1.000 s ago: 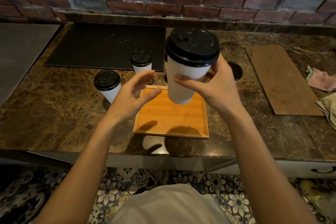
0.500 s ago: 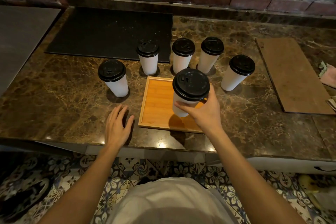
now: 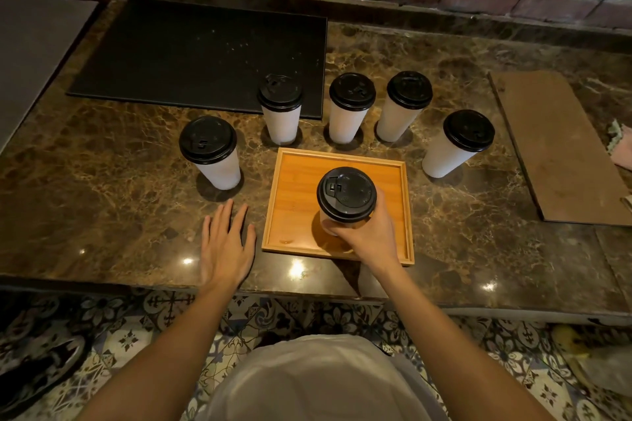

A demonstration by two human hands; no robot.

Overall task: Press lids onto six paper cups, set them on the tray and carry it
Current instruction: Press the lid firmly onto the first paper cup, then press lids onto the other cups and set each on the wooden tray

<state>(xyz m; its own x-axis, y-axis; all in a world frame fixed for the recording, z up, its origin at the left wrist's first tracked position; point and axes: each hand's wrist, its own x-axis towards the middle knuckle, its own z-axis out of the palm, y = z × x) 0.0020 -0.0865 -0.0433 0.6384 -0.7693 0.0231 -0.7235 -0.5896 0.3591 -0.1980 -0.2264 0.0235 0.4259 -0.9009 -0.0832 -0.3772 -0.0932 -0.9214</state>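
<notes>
A wooden tray (image 3: 294, 181) lies on the marble counter in front of me. My right hand (image 3: 367, 236) grips a white paper cup with a black lid (image 3: 346, 195) that stands on the tray's near middle. My left hand (image 3: 225, 243) rests flat on the counter, fingers spread, just left of the tray. Several other lidded white cups stand on the counter around the tray: one at the left (image 3: 210, 150), three in a row behind it (image 3: 281, 109) (image 3: 350, 106) (image 3: 405, 104), and one at the right (image 3: 456, 143).
A black mat (image 3: 191, 51) lies at the back left, behind the cups. A brown board (image 3: 561, 147) lies at the right, with cloths (image 3: 622, 143) at the far right edge. A brick wall runs behind the counter (image 3: 102, 188). Patterned floor tiles show below its front edge.
My right hand has lowered the lidded cup from in front of the camera down onto the tray. My left hand let go of the cup and came down flat on the counter.
</notes>
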